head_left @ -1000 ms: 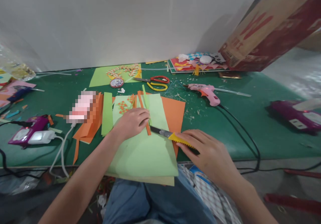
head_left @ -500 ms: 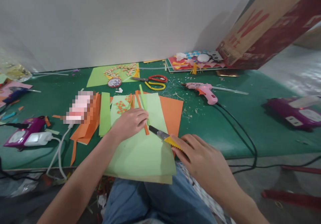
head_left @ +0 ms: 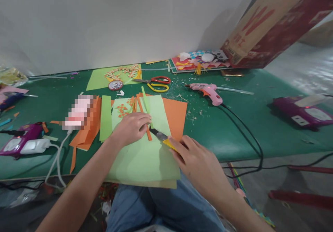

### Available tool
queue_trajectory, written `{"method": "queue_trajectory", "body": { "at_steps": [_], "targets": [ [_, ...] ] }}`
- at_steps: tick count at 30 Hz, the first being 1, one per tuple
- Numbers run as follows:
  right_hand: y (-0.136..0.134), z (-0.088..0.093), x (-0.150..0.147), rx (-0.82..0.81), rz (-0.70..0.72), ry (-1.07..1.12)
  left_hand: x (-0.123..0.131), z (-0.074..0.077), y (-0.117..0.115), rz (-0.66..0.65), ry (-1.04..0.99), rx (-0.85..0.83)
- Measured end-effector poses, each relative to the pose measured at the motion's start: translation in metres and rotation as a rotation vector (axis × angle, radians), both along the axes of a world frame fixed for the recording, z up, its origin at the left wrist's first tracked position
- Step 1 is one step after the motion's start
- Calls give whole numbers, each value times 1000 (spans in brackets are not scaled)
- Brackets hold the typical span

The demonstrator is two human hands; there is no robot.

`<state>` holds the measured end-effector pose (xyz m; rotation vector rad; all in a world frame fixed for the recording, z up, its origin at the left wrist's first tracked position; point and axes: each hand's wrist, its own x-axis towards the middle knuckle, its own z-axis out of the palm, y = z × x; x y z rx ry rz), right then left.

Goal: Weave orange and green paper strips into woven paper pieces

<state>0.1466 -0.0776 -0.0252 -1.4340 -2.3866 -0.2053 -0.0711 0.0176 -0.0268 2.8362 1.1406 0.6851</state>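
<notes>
The fingers of my right hand (head_left: 200, 159) were wrapped snugly around a yellow-handled utility knife (head_left: 161, 137), its dark blade slanting away from me toward the left. The tip lay close to the lower end of a narrow green strip (head_left: 146, 102), right by my other fingers. My left hand (head_left: 132, 126) rested palm down, its fingers bent and drawn together with their tips at that strip; whether they pinched it or only pressed it flat, I could not tell. A thin orange strip (head_left: 149, 135) ran beneath the same hand and came out below it, near the blade.

Under all this was a pale green sheet (head_left: 145, 162), its near end reaching past the table edge above my lap. An orange sheet (head_left: 177, 117) showed from beneath it on the right. Small checkered pieces (head_left: 123, 110) in orange and green sat near its upper left corner.

Just left of the sheet lay a bright green band (head_left: 105, 119), then folded orange paper (head_left: 88, 133). Farther off on the green table (head_left: 229, 135) were scissors (head_left: 149, 81) with one red and one yellow handle, and a small round dish (head_left: 115, 85). A pink glue gun (head_left: 212, 93) lay to the right, and beyond it leaned a tall cardboard box (head_left: 270, 27).
</notes>
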Motion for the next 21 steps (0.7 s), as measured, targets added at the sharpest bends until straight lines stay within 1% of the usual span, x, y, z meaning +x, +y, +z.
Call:
{"method": "queue_trajectory", "body": {
  "at_steps": [6, 15, 21],
  "targets": [
    [-1, 0, 4, 20, -17, -10, 0, -1, 0, -11, -5, 2],
    [12, 0, -2, -39, -27, 26, 1, 1, -1, -15, -15, 11],
    [17, -1, -3, -33, -43, 3, 0, -1, 0, -22, -26, 23]
  ]
}}
